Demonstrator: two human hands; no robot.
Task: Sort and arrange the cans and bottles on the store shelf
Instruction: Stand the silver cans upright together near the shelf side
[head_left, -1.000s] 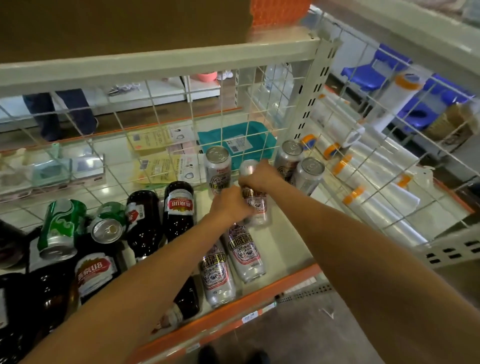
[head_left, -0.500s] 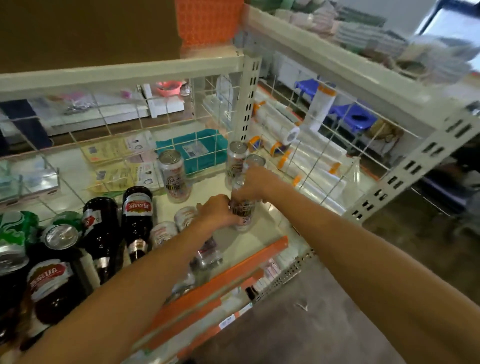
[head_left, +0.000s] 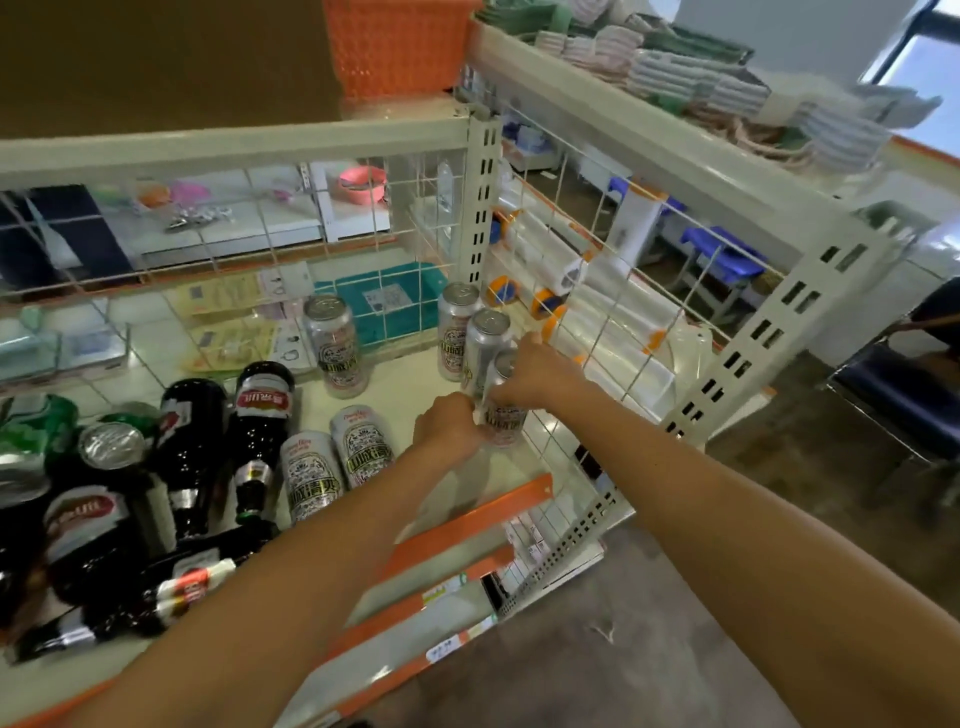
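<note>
Silver can (head_left: 505, 427) held upright, two-handed.
Left hand (head_left: 449, 427) and right hand (head_left: 537, 370) curl round it; standing cans (head_left: 485, 338) just beyond.

Shop: wire-backed shelf (head_left: 457, 512), price tags (head_left: 441, 647), stocked cans (head_left: 332, 343).

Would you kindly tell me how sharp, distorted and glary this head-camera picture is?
Head view: the wide lens bows the shelf rail; the folded towels at upper right are smeared by blur; the lying silver cans keep fairly legible labels; bright glare sits on the lid of the green can at left.
</note>
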